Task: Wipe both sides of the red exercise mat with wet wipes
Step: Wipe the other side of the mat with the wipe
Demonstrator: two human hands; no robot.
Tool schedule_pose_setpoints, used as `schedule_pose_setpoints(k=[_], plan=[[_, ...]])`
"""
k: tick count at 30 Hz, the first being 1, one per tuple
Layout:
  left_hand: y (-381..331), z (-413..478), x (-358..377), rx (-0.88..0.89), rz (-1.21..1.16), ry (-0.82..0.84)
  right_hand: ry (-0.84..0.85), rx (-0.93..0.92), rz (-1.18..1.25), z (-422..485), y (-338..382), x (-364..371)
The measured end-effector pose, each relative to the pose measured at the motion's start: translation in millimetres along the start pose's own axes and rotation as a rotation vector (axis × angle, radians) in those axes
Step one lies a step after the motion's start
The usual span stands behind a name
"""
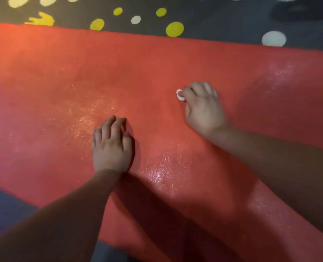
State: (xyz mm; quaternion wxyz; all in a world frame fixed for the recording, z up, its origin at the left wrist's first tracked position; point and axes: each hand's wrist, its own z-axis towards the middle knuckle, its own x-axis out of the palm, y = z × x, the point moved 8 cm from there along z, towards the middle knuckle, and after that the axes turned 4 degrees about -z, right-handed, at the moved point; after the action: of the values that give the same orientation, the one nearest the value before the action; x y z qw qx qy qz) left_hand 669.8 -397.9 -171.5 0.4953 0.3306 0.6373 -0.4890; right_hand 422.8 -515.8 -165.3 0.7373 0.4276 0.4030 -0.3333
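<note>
The red exercise mat (62,72) lies flat and fills most of the view, with shiny wet streaks near the middle and at the right. My right hand (204,106) presses down on the mat, fingers closed on a small white wet wipe (180,95) that peeks out at its left side. My left hand (111,146) rests palm down on the mat, nearer to me and to the left, fingers slightly spread and holding nothing.
Beyond the mat's far edge lies a dark grey carpet (213,16) with yellow and white dots. A strip of bluish-grey floor (4,205) shows at the near left, beside the mat's near edge.
</note>
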Motion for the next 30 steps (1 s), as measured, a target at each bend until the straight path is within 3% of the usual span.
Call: schedule_pose_setpoints(k=[6, 13, 25, 30], plan=[[3, 30, -6, 0.130, 0.148, -0.045, 0.014, 0.016, -0.033, 0, 3, 1], [4, 53, -5, 0.191, -0.031, -0.033, 0.083, 0.050, -0.186, 6, 7, 2], [2, 64, 3, 0.152, 0.081, 0.122, 0.211, 0.167, -0.198, 18, -1, 1], [5, 64, 0, 0.181, 0.113, 0.092, 0.243, 0.180, -0.198, 19, 3, 2]])
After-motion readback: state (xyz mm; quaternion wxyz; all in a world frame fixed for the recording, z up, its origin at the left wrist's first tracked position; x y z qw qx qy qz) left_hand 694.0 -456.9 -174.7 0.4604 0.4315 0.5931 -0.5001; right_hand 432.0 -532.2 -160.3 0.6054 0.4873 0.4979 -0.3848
